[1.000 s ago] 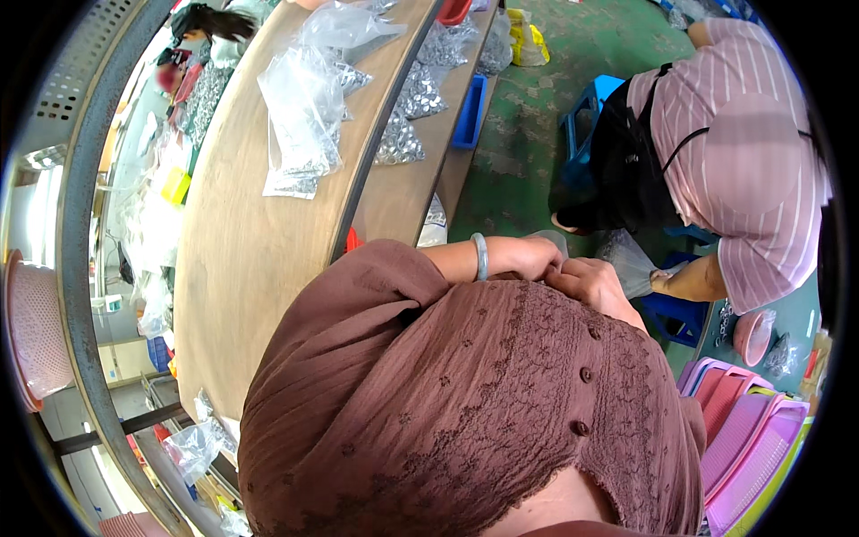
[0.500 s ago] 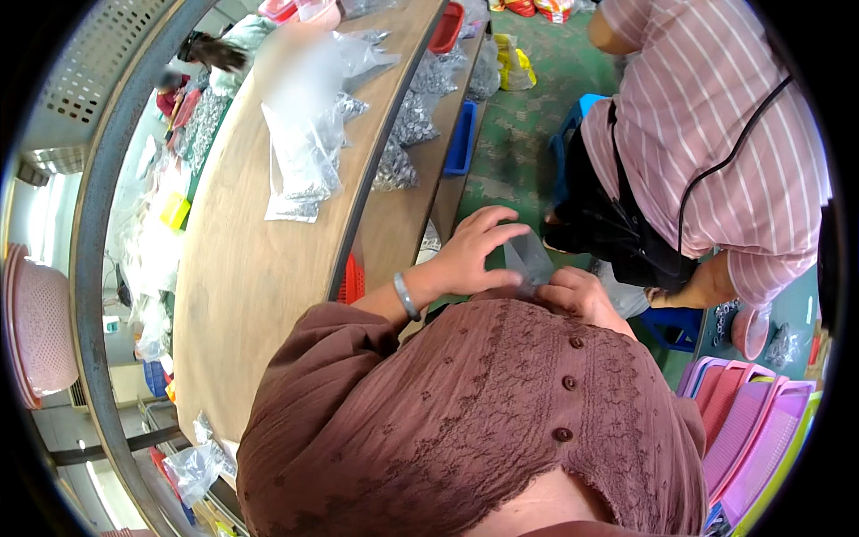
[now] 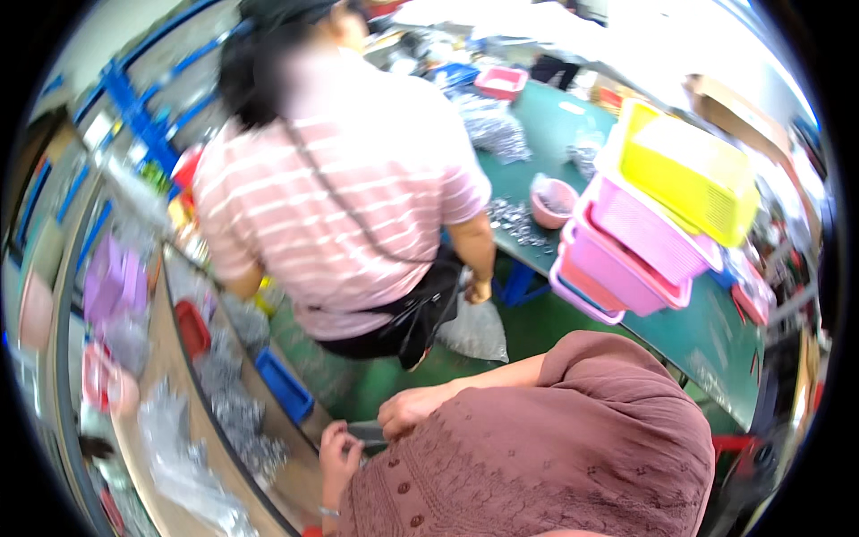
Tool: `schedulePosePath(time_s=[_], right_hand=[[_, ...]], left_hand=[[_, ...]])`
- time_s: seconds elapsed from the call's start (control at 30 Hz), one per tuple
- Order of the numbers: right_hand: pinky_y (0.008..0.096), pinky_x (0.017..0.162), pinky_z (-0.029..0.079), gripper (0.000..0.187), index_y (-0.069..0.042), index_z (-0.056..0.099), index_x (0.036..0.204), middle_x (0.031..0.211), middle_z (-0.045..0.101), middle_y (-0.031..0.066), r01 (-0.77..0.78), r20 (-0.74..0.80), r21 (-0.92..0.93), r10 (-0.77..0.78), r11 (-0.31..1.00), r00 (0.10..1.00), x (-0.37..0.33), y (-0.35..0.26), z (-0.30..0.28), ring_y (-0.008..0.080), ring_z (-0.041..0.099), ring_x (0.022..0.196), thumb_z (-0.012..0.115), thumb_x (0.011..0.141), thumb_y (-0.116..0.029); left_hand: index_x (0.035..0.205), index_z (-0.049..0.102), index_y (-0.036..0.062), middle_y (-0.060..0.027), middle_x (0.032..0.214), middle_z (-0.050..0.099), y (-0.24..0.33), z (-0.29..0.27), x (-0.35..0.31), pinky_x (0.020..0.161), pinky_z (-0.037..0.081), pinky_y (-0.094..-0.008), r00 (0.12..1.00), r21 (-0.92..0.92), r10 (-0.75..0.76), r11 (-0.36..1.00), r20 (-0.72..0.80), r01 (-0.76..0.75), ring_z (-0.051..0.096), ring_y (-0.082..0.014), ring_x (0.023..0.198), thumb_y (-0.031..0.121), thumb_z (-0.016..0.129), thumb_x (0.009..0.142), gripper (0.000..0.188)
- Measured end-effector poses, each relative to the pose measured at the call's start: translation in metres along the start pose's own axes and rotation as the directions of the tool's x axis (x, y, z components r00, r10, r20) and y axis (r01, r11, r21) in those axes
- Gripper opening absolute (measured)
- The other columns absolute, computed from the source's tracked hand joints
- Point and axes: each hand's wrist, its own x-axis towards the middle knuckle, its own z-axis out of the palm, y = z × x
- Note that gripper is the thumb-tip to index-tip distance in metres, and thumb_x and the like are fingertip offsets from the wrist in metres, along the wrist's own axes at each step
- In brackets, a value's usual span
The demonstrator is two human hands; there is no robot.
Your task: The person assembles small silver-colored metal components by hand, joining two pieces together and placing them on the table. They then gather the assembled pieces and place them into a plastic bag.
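A small clear plastic bag (image 3: 367, 433) is between my two hands, close against the front of my brown top. My right hand (image 3: 407, 412) is closed on the bag's right side, its fingers curled inward. My left hand (image 3: 336, 452), with a pale bangle at the wrist, has bent fingers at the bag's left edge and seems to pinch it. What is inside the bag, if anything, does not show.
A co-worker in a striped top (image 3: 358, 197) stands ahead, one hand at a filled bag (image 3: 474, 331). Stacked plastic baskets (image 3: 626, 242) and a pink bowl (image 3: 554, 202) are on the green table (image 3: 707, 358). Wooden shelves (image 3: 170, 349) with bagged parts and a blue tray (image 3: 284, 385) stand left.
My view has swung right, bringing the green table and baskets into the middle. My left hand's fingers, spread before, are now bent closer to the bag. The co-worker now stands more upright.
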Motion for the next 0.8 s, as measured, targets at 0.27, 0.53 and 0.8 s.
schedulePosePath(time_s=[0.27,0.53,0.8], right_hand=[[0.042,0.066,0.044,0.017,-0.002,0.052,0.086,0.079,0.053,0.0149,-0.417,-0.355,-0.289,0.308,0.862,0.882,-0.039,-0.015,-0.02,0.0337,0.054,0.077,0.061,0.074,-0.01],[0.0403,0.071,0.047,0.043,-0.004,0.048,0.114,0.092,0.057,0.0161,-0.57,-0.34,-0.141,0.501,0.81,0.796,-0.042,-0.018,-0.021,0.0341,0.056,0.086,0.063,0.073,-0.01],[0.0338,0.071,0.047,0.041,-0.004,0.046,0.119,0.096,0.056,0.0132,-0.472,-0.452,0.225,0.52,0.853,0.725,-0.053,-0.027,-0.006,0.0235,0.056,0.08,0.056,0.079,0.0]], left_hand=[[0.073,0.051,-0.0027,-0.014,0.094,0.061,0.045,0.0,0.04,0.073,0.045,-0.0283,0.992,-0.295,-0.086,0.949,0.09,0.109,0.058,-0.019,0.08,-0.003,0.057,0.072,0.006],[0.084,0.051,-0.0002,-0.0107,0.091,0.061,0.046,-0.006,0.049,0.073,0.045,-0.0256,1.0,-0.452,-0.026,0.892,-0.002,0.022,0.056,-0.015,0.081,-0.004,0.048,0.082,0.005],[0.087,0.046,0.0016,-0.0128,0.089,0.058,0.021,-0.009,0.033,0.078,0.046,-0.0283,0.975,-0.613,-0.21,0.78,-0.069,0.125,0.056,-0.0155,0.081,0.0,0.049,0.086,0.003]])
